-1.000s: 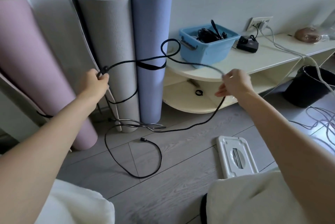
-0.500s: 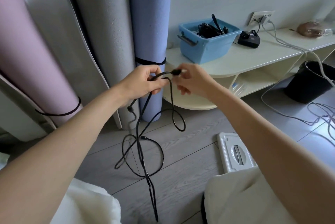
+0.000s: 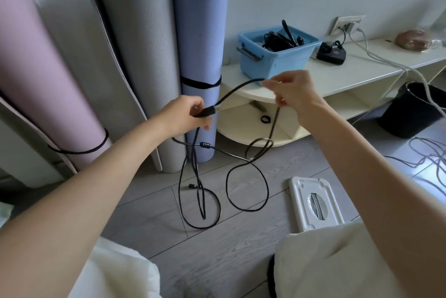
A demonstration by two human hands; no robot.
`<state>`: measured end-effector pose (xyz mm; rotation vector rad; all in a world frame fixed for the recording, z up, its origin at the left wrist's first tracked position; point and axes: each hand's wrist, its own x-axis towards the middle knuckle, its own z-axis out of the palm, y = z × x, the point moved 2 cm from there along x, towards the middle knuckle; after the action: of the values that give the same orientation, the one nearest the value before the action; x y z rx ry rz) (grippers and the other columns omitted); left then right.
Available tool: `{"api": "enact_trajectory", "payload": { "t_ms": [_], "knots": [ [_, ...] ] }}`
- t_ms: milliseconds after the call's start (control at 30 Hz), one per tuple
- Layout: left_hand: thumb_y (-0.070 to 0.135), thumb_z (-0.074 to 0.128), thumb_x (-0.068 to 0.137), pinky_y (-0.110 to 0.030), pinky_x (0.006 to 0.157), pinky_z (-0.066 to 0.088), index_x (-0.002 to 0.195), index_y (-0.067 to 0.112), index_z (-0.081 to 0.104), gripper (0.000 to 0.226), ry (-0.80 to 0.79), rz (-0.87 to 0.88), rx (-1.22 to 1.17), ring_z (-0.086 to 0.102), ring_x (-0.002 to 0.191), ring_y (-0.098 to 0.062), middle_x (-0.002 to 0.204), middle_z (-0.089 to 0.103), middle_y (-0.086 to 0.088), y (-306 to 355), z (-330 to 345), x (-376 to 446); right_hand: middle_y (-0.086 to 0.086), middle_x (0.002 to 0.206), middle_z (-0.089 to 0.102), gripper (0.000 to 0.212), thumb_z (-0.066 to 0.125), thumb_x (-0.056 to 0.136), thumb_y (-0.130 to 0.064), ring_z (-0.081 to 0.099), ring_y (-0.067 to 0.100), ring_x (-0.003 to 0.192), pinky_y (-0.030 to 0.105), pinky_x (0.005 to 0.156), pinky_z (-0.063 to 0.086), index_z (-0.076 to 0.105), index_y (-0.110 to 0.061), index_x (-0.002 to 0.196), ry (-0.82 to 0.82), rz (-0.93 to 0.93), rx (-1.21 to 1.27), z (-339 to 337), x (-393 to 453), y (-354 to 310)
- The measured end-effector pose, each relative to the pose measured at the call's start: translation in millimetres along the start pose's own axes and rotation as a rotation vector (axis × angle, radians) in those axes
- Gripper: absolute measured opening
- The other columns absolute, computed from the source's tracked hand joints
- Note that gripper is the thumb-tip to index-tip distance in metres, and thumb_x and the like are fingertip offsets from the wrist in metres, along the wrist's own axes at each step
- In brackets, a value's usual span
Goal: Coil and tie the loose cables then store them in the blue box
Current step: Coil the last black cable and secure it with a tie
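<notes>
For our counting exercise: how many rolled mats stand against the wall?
3: pink mat leftmost, grey mat in the middle, blue mat rightmost beside the shelf. None seems hidden.

Half a second ago the hands met at the plug in front of the blue mat [image 3: 200, 56]. Now the right hand [image 3: 293, 93] has drawn away toward the box [image 3: 277, 61], pulling cable [image 3: 241, 86] out from the left hand [image 3: 187, 115], and a new loop hangs beneath it.

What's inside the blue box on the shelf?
The blue box holds a tangle of black cables, with one black end sticking up above the rim. Anything underneath them, and the bottom of the box, is hidden by the cables and the box wall.
</notes>
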<state>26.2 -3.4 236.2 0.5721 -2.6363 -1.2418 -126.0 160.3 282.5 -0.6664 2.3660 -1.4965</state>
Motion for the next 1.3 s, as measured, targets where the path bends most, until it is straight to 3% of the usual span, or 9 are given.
{"api": "enact_trajectory", "payload": {
  "t_ms": [167, 267, 400, 533, 633, 767, 1000, 1200, 1300],
  "knots": [
    [0.027, 0.061, 0.089, -0.023, 0.050, 0.030, 0.063, 0.019, 0.048, 0.030, 0.302, -0.181, 0.092, 0.042, 0.048, -0.005, 0.061, 0.062, 0.015, -12.0, -9.7, -0.2, 0.000, 0.060, 0.050, 0.011, 0.064, 0.087, -0.020, 0.045, 0.010, 0.052, 0.019, 0.053, 0.040, 0.062, -0.010, 0.087, 0.186, -0.073, -0.120, -14.8, 6.8, 5.3],
    [0.029, 0.062, 0.089, -0.023, 0.049, 0.030, 0.061, 0.016, 0.049, 0.034, 0.445, -0.197, -0.181, 0.039, 0.044, -0.009, 0.048, 0.052, 0.010, -8.2, -19.5, -0.1, 0.000, 0.060, 0.053, 0.012, 0.064, 0.087, -0.017, 0.047, 0.010, 0.052, 0.019, 0.050, 0.040, 0.064, -0.005, 0.087, -0.082, 0.015, -0.537, -7.9, 8.4, 17.3],
    [0.029, 0.053, 0.094, -0.012, 0.034, 0.018, 0.068, 0.015, 0.045, 0.031, 0.274, -0.220, -0.532, 0.024, 0.033, -0.001, 0.057, 0.040, 0.002, 18.5, -11.2, -4.9, 0.008, 0.080, 0.065, 0.028, 0.052, 0.090, -0.003, 0.057, 0.015, 0.057, 0.019, 0.051, 0.047, 0.057, -0.009, 0.117, -0.588, 0.147, -0.755, 13.6, -6.5, 24.9],
    [0.044, 0.043, 0.096, -0.012, 0.032, 0.018, 0.071, 0.014, 0.050, 0.040, 0.054, -0.185, -0.780, 0.023, 0.038, -0.004, 0.052, 0.042, 0.005, 38.9, -3.6, -6.1, 0.004, 0.101, 0.064, 0.040, 0.059, 0.088, -0.009, 0.059, 0.016, 0.083, 0.026, 0.078, 0.051, 0.053, -0.013, 0.127, -0.569, -0.085, -0.457, 35.3, -17.2, 1.6],
    [0.044, 0.036, 0.098, -0.013, 0.033, 0.017, 0.073, 0.013, 0.050, 0.042, -0.040, -0.122, -0.985, 0.024, 0.041, -0.005, 0.051, 0.042, 0.005, 52.9, -1.3, -6.6, -0.005, 0.121, 0.058, 0.048, 0.068, 0.083, -0.024, 0.055, 0.010, 0.110, 0.023, 0.095, 0.042, 0.053, -0.018, 0.128, -0.773, -0.143, -0.329, 56.8, -37.5, -8.2],
    [0.043, 0.036, 0.098, -0.012, 0.032, 0.019, 0.075, 0.016, 0.047, 0.038, -0.079, -0.103, -1.139, 0.026, 0.039, -0.003, 0.053, 0.041, 0.005, 58.7, -3.3, -8.7, 0.017, 0.111, 0.062, 0.032, 0.061, 0.085, -0.028, 0.055, 0.034, 0.106, 0.047, 0.101, 0.042, 0.063, -0.003, 0.104, -0.899, -0.200, -0.462, 83.9, -49.0, 0.4],
    [0.044, 0.038, 0.092, -0.011, 0.036, 0.006, 0.076, 0.011, 0.050, 0.039, -0.678, -0.326, -0.619, 0.023, 0.032, 0.002, 0.056, 0.046, 0.003, 39.4, 2.4, -33.8, -0.004, 0.053, 0.046, 0.036, 0.075, 0.074, -0.040, 0.036, 0.012, 0.053, 0.025, 0.054, 0.029, 0.052, -0.020, 0.054, -0.741, -0.232, -0.652, 58.5, -23.1, 10.7],
    [0.043, 0.034, 0.097, -0.009, 0.027, 0.021, 0.084, 0.005, 0.054, 0.044, -0.711, -0.501, -0.392, 0.047, 0.037, -0.005, 0.082, 0.071, -0.012, 19.6, 2.5, -38.4, -0.004, 0.045, 0.043, 0.041, 0.077, 0.070, -0.043, 0.035, 0.009, 0.041, 0.016, 0.044, 0.026, 0.052, -0.014, 0.055, -0.624, -0.238, -0.637, 44.0, -8.4, 8.7],
    [0.044, 0.029, 0.099, -0.011, 0.032, 0.026, 0.093, 0.003, 0.058, 0.051, -0.726, -0.601, -0.229, 0.071, 0.069, -0.024, 0.106, 0.071, -0.012, -3.9, -3.2, -45.0, 0.001, 0.049, 0.040, 0.040, 0.077, 0.070, -0.039, 0.031, 0.012, 0.046, 0.019, 0.046, 0.026, 0.051, -0.013, 0.055, -0.522, -0.178, -0.544, 24.1, 4.1, 12.5]
  ]
}}
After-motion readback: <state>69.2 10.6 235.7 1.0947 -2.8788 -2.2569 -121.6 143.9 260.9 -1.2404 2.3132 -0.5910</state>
